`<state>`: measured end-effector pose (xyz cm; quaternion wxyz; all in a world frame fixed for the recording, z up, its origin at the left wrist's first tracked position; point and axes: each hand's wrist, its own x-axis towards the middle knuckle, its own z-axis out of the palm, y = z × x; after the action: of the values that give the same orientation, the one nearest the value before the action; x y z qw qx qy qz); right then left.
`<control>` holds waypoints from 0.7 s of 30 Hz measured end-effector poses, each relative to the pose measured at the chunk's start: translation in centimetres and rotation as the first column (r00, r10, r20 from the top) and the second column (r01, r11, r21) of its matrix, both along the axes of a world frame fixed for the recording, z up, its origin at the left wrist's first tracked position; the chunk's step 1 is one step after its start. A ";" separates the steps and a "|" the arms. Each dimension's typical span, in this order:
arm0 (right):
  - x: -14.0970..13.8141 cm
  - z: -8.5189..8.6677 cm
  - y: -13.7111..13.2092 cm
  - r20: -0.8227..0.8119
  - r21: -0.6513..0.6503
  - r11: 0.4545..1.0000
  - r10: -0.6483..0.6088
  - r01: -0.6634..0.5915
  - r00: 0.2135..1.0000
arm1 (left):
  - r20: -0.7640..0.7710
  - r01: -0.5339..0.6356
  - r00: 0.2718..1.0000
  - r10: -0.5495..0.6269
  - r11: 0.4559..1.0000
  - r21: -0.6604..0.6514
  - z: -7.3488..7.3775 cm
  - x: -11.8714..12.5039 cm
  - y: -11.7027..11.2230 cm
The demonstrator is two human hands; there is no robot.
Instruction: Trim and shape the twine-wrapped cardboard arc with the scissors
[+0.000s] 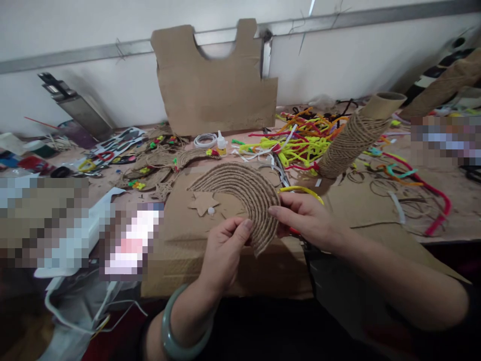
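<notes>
A rainbow-shaped arch covered in rows of jute twine [244,193] lies over a brown cardboard sheet [180,240]. My left hand [225,250], with a green bangle on its wrist, pinches the arch's lower right end from the left. My right hand [306,218] grips the same end from the right, fingers closed on its edge; a yellow pipe cleaner [300,189] curves just behind it. A small cardboard star [203,203] sits under the arch.
A twine-wrapped cardboard cone [353,138] stands at the right beside a heap of coloured pipe cleaners [300,138]. A large cardboard cut-out [214,80] leans on the wall. A small glue bottle [221,143] and more jute pieces [158,168] lie behind.
</notes>
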<state>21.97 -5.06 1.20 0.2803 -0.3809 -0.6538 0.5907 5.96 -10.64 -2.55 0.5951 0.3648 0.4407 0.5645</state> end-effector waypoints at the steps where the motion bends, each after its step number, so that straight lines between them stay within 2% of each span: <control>1: 0.0 0.0 0.0 -0.015 -0.011 1.000 -0.016 0.016 1.000 | -0.019 0.032 0.999 -0.032 0.999 0.001 -0.1 0.0 0.0; 4: -0.1 0.1 0.0 -0.030 -0.026 0.999 -0.038 0.037 0.999 | -0.099 0.090 0.991 -0.088 0.996 0.012 -0.3 -0.2 -0.2; 7: -0.1 0.2 -0.1 -0.013 -0.024 1.000 0.001 -0.001 1.000 | -0.153 0.062 0.987 -0.056 0.997 0.034 -0.3 -0.3 -0.2; 10: -0.1 0.2 -0.2 -0.017 -0.012 1.000 0.024 -0.025 1.000 | -0.136 0.066 0.989 -0.061 0.997 0.032 -0.3 -0.3 -0.2; 15: -0.2 0.2 -0.1 -0.065 -0.039 0.998 -0.061 0.058 0.996 | -0.109 0.144 0.984 -0.143 0.989 0.008 0.1 -0.2 -0.4; 21: -0.2 0.2 0.0 -0.094 -0.066 0.996 -0.070 0.064 0.993 | -0.178 0.099 0.980 -0.095 0.995 0.014 0.6 -0.1 -0.5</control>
<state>21.78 -5.11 1.39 0.3190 -0.3824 -0.6074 0.6190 5.82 -11.13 -1.94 0.5762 0.4412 0.4670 0.5052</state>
